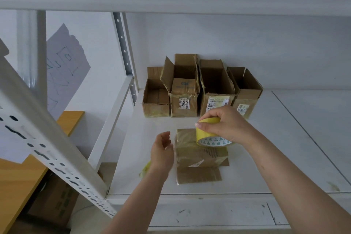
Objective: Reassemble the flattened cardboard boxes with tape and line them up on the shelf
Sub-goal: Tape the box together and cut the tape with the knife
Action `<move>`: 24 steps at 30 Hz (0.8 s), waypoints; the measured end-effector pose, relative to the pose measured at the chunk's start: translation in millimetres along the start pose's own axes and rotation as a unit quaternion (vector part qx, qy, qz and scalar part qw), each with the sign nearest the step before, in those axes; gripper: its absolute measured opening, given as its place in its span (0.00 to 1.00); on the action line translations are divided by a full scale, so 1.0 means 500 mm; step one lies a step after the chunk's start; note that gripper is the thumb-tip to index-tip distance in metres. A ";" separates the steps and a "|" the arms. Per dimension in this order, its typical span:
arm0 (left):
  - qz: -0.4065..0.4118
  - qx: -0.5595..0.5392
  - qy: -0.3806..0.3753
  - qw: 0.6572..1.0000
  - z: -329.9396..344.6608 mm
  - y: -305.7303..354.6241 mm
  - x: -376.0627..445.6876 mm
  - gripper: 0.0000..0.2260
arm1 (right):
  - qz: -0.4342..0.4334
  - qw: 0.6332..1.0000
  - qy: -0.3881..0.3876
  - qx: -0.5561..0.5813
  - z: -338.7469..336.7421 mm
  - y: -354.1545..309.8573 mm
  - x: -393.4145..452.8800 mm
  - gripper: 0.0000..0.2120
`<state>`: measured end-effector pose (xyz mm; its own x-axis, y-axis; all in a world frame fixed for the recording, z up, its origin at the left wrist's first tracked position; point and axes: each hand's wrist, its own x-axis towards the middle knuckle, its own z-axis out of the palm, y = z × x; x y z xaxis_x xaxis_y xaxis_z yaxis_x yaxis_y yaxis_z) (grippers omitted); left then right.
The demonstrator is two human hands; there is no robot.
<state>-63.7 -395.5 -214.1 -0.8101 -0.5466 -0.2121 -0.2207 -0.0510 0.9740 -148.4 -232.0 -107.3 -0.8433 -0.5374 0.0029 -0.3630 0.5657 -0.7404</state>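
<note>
On the white metal shelf [284,138], four open brown cardboard boxes [201,89] stood in a row at the far side. Nearer lay a flattened brown cardboard box [199,159]. Right hand [226,125] gripped a yellow tape roll [209,133] over it; left hand [162,152] hovered beside it, fingers relaxed, holding nothing.

Four open cardboard boxes [201,89], one flattened box [199,159], one yellow tape roll [206,133], two hands [226,125].
</note>
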 end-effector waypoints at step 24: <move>0.285 0.463 -0.258 0.798 0.042 0.040 0.069 0.55 | 0.033 0.988 -0.042 0.145 -0.037 0.065 -0.001 0.22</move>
<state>-107.5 -397.9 -203.7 -0.9855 0.1695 0.0078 0.1508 0.8540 0.4980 -167.0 -202.1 -118.9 -0.8206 -0.5631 -0.0981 -0.1699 0.4043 -0.8987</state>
